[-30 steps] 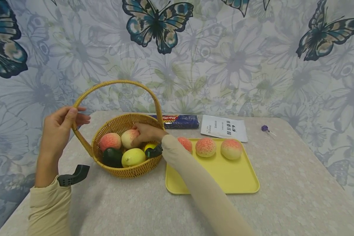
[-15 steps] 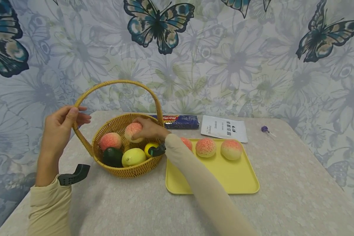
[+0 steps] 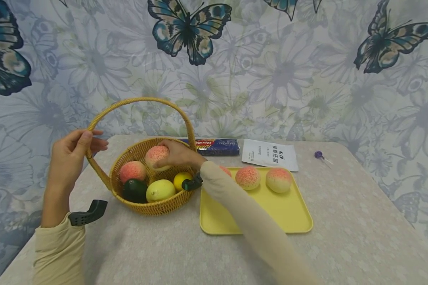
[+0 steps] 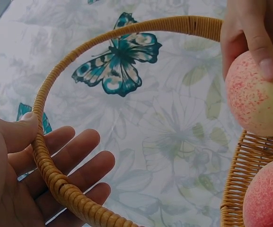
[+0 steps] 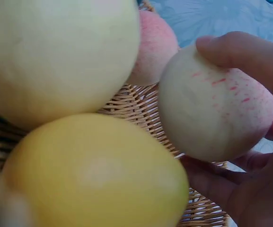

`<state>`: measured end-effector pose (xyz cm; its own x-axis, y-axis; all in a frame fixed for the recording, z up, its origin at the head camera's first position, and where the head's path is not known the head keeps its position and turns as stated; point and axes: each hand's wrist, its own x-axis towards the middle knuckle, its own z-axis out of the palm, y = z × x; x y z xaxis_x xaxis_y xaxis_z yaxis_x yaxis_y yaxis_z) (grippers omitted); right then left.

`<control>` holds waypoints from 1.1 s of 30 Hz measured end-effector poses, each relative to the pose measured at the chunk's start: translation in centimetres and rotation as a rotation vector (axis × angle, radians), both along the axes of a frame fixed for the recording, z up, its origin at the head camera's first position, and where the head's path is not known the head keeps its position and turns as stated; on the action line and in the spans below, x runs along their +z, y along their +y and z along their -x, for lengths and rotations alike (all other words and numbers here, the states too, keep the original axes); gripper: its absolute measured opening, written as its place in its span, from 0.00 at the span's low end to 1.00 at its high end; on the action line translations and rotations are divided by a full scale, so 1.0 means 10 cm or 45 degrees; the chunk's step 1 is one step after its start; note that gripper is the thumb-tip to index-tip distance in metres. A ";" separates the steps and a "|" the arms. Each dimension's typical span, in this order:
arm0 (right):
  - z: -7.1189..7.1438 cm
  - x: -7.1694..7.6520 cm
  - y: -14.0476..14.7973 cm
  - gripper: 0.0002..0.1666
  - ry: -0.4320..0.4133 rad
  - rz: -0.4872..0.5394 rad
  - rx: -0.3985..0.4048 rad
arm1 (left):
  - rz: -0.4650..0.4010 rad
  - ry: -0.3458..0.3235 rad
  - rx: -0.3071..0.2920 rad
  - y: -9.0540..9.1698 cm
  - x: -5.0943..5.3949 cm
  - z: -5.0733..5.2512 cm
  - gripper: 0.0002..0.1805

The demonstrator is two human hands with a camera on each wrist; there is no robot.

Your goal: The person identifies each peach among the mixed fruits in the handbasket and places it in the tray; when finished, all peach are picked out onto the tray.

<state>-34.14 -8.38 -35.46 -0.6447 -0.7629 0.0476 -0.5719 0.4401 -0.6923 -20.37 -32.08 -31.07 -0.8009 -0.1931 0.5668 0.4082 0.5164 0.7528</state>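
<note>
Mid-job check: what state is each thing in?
Left hand: holding basket handle
Right hand: gripping pale peach
Wicker basket: upright, partly filled
Reddish peach: in basket
Avocado: in basket
Lemon: in basket
Yellow fruit: in basket
Yellow tray: flat, carrying peaches
Barilla spaghetti pack: lying flat
White pouch: flat
Lollipop: lying down

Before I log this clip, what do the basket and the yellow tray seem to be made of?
Basket: probably wicker or rattan with a slight sheen, given its woven strands. Yellow tray: likely smooth plastic, judging by its even color and rounded corners.
</note>
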 end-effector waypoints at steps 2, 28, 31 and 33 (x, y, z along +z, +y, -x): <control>-0.02 0.02 0.02 0.38 0.010 -0.007 0.010 | 0.000 0.003 0.002 0.00 0.00 0.00 0.19; -0.22 -0.08 0.42 0.37 -0.242 0.292 0.012 | 0.015 -0.016 0.027 -0.01 -0.01 -0.01 0.18; -0.24 -0.09 0.47 0.36 -0.286 0.348 0.014 | 0.013 -0.019 0.021 -0.02 0.00 0.00 0.19; -0.25 -0.09 0.50 0.37 -0.296 0.367 0.009 | 0.012 -0.022 0.019 -0.02 0.01 0.00 0.18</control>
<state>-31.67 -3.40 -36.40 -0.6586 -0.7438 0.1140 -0.3868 0.2047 -0.8991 -20.41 -32.32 -30.99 -0.8078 -0.2001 0.5544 0.3871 0.5292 0.7551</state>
